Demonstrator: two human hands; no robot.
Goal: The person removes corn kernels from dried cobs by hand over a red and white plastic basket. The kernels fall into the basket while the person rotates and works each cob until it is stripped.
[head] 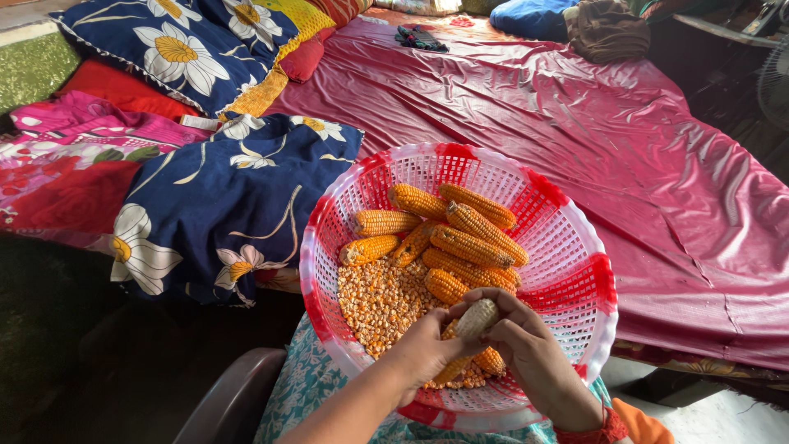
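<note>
1. I see my left hand (427, 349) closed around the lower end of a pale, mostly stripped corn cob (477, 317), fingers curled tight, thumb pressed to its side.
2. My right hand (526, 345) wraps the same cob from the other side; its fingers curve over the top and it is closed on the cob too. A red bangle (592, 432) sits at that wrist.
3. The cob is held tilted over the near part of a round red-and-white plastic mesh basket (575, 247), just above the contents.
4. In the basket: a heap of loose yellow-orange corn kernels (378, 300) on the near left, and a pile of whole orange corn cobs (460, 238) lying across each other toward the far side.
5. The basket rests on my lap, over teal patterned cloth (304, 395), its far rim against the bed edge.
6. Surface beyond: a bed covered by a glossy maroon plastic sheet (625, 140), creased and reflecting light.
7. Left of the basket: a navy cushion with white-and-yellow flowers (222, 205); a second one like it (189, 49) lies further back, over red and pink printed cloths (74, 164).
8. Far end of the bed: a blue bundle (530, 16), a brown folded cloth (608, 29), a small dark cloth (421, 37).
9. Floor at the lower left is dark; I cannot tell detail there.
</note>
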